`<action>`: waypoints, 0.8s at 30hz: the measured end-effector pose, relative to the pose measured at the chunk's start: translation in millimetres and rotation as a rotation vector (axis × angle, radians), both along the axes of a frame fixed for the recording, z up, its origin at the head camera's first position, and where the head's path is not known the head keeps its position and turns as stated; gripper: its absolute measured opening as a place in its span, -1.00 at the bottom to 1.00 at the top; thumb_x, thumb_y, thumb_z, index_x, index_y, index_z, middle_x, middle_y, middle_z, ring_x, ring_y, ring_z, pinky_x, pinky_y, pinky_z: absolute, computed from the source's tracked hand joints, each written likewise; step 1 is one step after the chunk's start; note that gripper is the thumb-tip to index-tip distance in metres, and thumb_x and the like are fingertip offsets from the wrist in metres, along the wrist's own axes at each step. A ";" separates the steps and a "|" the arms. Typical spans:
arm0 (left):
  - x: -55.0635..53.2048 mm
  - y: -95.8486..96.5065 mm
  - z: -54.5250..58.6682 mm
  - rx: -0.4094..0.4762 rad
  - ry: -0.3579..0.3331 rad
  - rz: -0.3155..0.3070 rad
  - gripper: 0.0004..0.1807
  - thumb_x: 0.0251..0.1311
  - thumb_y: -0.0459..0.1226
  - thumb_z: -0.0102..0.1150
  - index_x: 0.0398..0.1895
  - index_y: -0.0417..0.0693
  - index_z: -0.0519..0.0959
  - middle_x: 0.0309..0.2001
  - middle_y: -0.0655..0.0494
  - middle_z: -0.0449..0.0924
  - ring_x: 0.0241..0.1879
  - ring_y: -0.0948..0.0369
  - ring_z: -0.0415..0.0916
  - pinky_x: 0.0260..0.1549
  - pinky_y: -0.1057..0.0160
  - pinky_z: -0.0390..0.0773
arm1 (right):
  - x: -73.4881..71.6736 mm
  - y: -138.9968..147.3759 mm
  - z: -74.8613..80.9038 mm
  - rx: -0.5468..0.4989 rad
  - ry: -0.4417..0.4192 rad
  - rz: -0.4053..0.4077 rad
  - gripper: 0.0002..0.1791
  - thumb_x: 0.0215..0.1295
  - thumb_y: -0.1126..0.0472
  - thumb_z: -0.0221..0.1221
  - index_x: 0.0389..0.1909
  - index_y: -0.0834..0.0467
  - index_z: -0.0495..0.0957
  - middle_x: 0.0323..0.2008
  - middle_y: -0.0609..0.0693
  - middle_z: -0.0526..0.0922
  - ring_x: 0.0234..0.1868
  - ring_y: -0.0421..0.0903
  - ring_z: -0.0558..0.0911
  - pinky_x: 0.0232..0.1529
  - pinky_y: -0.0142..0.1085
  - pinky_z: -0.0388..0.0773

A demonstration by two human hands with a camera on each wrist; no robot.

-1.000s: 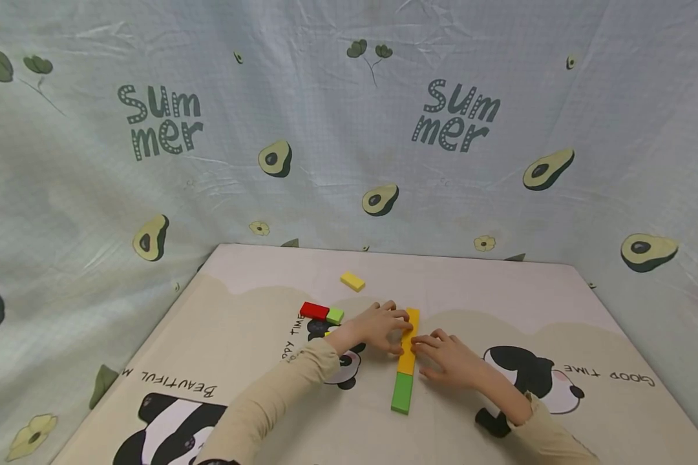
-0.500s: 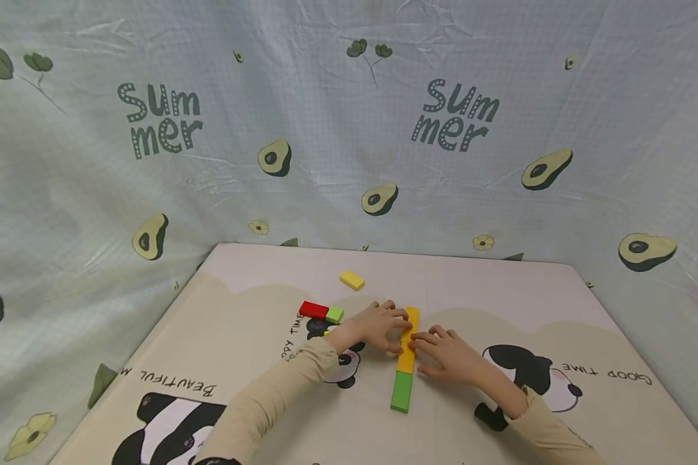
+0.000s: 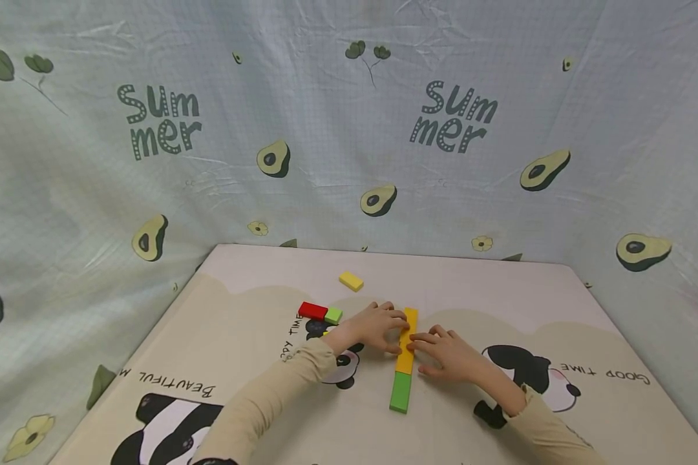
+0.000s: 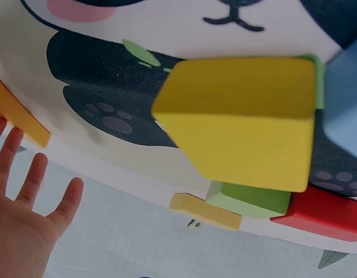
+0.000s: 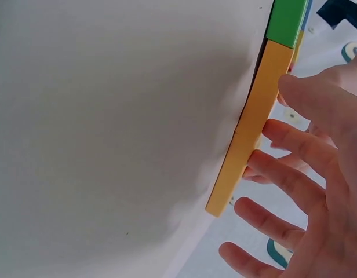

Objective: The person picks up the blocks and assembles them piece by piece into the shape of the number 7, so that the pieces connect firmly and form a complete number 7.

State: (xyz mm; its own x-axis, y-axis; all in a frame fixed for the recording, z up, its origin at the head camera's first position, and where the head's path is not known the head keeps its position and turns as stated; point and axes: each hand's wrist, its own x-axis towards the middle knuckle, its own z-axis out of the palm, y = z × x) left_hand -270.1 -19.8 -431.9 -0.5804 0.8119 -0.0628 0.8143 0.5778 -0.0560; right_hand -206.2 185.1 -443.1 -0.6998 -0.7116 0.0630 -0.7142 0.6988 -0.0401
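Two orange blocks lie end to end in a straight row, the far one (image 3: 412,316) and the near one (image 3: 404,363). A green block (image 3: 400,392) continues the row at its near end. From the left, my left hand (image 3: 375,327) touches the row's side with its fingertips. My right hand (image 3: 450,357) faces it, fingertips against the opposite side. In the right wrist view, a fine seam shows between the orange blocks, and the right hand's (image 5: 309,168) fingers spread along them. The left hand's (image 4: 28,214) fingers look straight in the left wrist view.
A red block (image 3: 313,310) and a light green block (image 3: 334,315) sit together left of the row. Behind them lies a yellow block (image 3: 351,281). Near the left forearm are another yellow block (image 4: 242,121) and a blue block (image 4: 348,98), mostly hidden in the head view.
My right hand's fingers have shifted slightly against the row's side. The left hand and the blocks stay as they were.
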 end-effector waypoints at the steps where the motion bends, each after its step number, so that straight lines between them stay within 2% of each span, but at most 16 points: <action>1: -0.4 -0.1 -0.5 0.000 0.002 0.000 -0.39 0.02 0.19 0.04 0.14 0.18 0.38 0.18 0.25 0.34 0.09 0.23 0.23 -0.05 0.22 0.32 | -0.2 0.0 0.1 0.001 -0.001 0.000 -0.54 0.13 -0.03 0.13 0.06 0.01 0.43 0.11 0.00 0.45 -0.08 -0.05 0.38 -0.19 -0.08 0.38; 12: 0.7 -5.5 -1.8 -0.017 -0.011 0.008 -0.38 0.04 0.19 0.03 0.16 0.19 0.35 0.21 0.28 0.32 0.11 0.23 0.20 0.00 0.18 0.31 | 1.3 -0.1 3.9 -0.008 -0.030 0.000 -0.55 0.12 0.00 0.14 0.06 0.00 0.43 0.13 0.02 0.43 -0.08 -0.03 0.39 -0.20 -0.05 0.39; 24: 5.1 -19.8 4.2 0.016 0.052 -0.014 -0.43 0.08 0.13 0.03 0.16 0.16 0.35 0.17 0.25 0.36 0.11 0.21 0.25 0.01 0.16 0.33 | -1.6 0.7 3.5 -0.001 -0.026 0.009 -0.55 0.11 0.02 0.16 0.07 -0.02 0.43 0.14 0.00 0.43 -0.08 -0.05 0.39 -0.21 -0.06 0.39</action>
